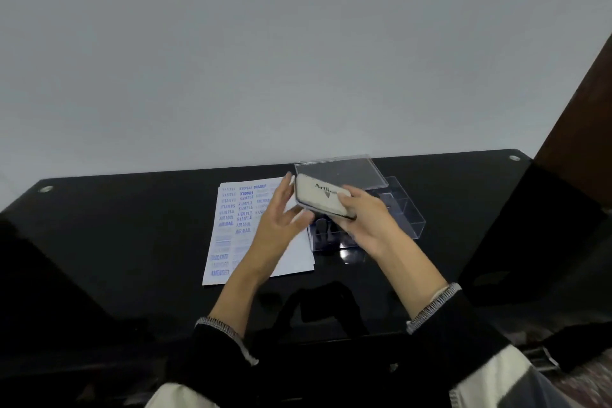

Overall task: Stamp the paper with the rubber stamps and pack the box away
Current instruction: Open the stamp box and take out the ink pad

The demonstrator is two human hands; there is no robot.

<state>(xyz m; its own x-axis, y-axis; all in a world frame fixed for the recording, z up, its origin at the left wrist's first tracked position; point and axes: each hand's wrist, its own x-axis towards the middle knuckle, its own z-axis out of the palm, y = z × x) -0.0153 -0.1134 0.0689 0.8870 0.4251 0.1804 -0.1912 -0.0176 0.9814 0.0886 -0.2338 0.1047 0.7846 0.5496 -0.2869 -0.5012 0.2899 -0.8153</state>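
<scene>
A white sheet of paper (pixel 231 235) covered with blue stamp prints lies on the black table. To its right stands a clear plastic box (pixel 400 215) with compartments, dark stamps (pixel 323 228) in its near-left part. Its clear lid (pixel 344 172) lies behind it. My right hand (pixel 367 222) holds a closed white ink pad case (pixel 319 197) tilted above the box. My left hand (pixel 281 219) hovers over the paper with fingers spread, its fingertips beside the pad's left end; whether they touch it is unclear.
The glossy black table (pixel 132 242) runs to a grey wall (pixel 298 60) behind. A dark wooden piece (pixel 579 109) rises at the right. Dark shapes sit at the left and right near edges.
</scene>
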